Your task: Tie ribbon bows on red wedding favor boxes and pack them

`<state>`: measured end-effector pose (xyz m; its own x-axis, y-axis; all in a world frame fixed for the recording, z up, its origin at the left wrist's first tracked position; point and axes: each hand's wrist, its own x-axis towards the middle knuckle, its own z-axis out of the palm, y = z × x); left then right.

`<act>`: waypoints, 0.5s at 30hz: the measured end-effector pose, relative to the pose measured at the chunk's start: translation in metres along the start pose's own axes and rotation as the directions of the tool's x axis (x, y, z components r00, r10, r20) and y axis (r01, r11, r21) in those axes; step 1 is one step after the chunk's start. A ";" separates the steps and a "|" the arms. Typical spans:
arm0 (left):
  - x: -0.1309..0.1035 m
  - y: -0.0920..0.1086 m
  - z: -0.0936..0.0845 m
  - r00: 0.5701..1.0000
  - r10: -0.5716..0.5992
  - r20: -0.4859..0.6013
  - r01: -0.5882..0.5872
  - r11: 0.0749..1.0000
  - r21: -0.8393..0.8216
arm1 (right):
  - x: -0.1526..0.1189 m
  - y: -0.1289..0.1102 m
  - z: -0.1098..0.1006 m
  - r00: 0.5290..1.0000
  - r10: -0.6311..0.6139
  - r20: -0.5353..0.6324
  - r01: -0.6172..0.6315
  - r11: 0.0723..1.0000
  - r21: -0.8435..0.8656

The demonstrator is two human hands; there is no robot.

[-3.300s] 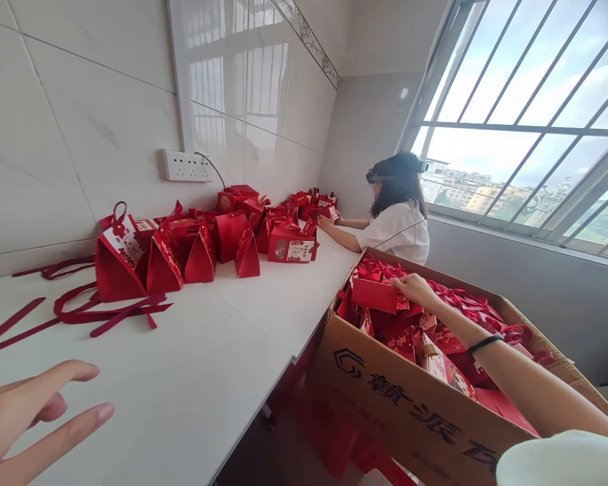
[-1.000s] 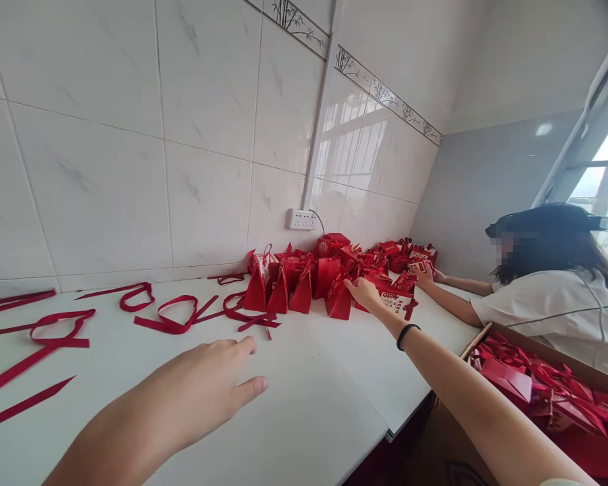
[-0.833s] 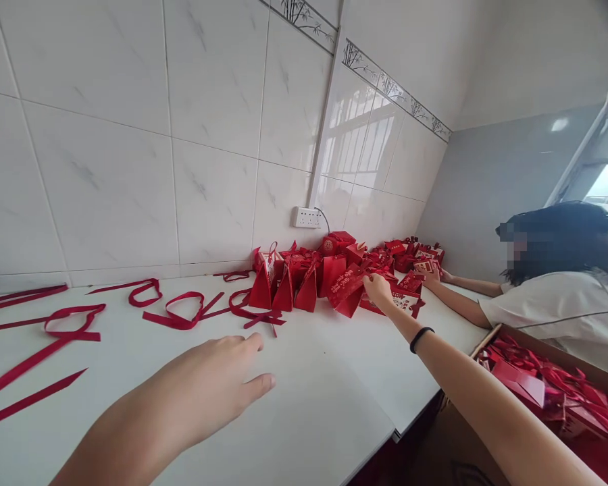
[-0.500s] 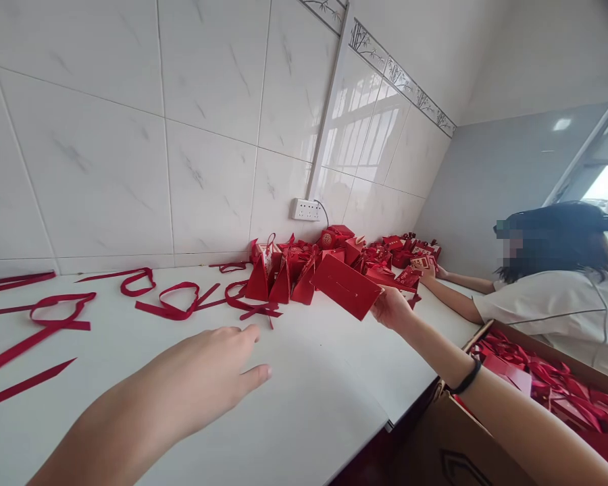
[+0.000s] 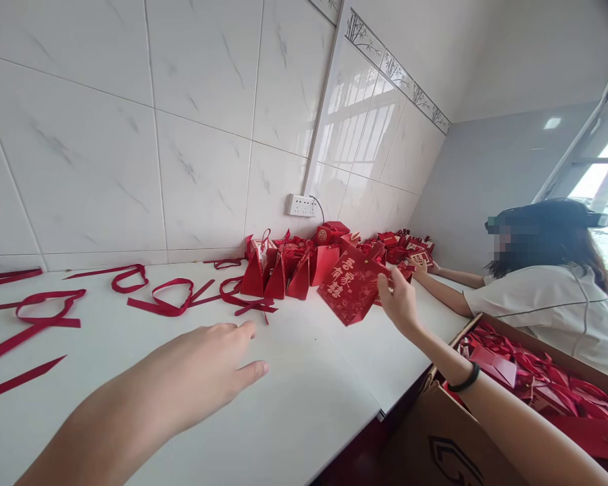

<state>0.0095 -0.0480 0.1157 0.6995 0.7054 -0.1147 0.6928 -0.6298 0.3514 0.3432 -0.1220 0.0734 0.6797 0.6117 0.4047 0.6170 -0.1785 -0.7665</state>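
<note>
One red printed box [image 5: 349,287], tilted, is pinched along its right edge by the worker's right hand [image 5: 400,302], in front of a row of upright red boxes [image 5: 299,282] on a white table [image 5: 304,385]; whether its lower corner touches the tabletop cannot be told. The left hand [image 5: 213,368] shows its back, thumb parted widely from the fingers, with nothing seen in its grasp; loose ribbons [image 5: 25,379] lie to its left and beyond it. At right, a cardboard carton [image 5: 410,432] heaped with red packages [image 5: 494,368] sits beside the table's edge; a co-worker [image 5: 552,317] (in a white shirt) holds a red-and-white package [image 5: 419,258] near the far end of the row. For good handling, a light hold close to the edge would likely spare the printed face; a hard pinch could crease the card; the left hand seems well placed to steady the near side.
</note>
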 end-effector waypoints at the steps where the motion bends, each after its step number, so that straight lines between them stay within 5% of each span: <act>1: 0.000 0.001 0.000 1.000 -0.008 0.003 0.008 1.000 -0.001 | 0.002 0.005 0.002 1.000 -0.021 -0.008 0.020 0.997 -0.074; 7: 0.001 0.002 0.002 1.000 -0.023 0.008 0.022 1.000 0.017 | 0.020 0.036 0.030 0.997 0.032 0.067 -0.007 0.941 -0.339; 15: 0.005 0.001 0.008 1.000 -0.011 0.011 0.011 0.999 0.039 | 0.057 0.044 0.065 0.986 0.037 0.161 0.027 0.924 -0.381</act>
<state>0.0148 -0.0474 0.1081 0.6935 0.7088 -0.1292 0.7066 -0.6341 0.3141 0.3832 -0.0449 0.0301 0.6299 0.7204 0.2904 0.7396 -0.4421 -0.5075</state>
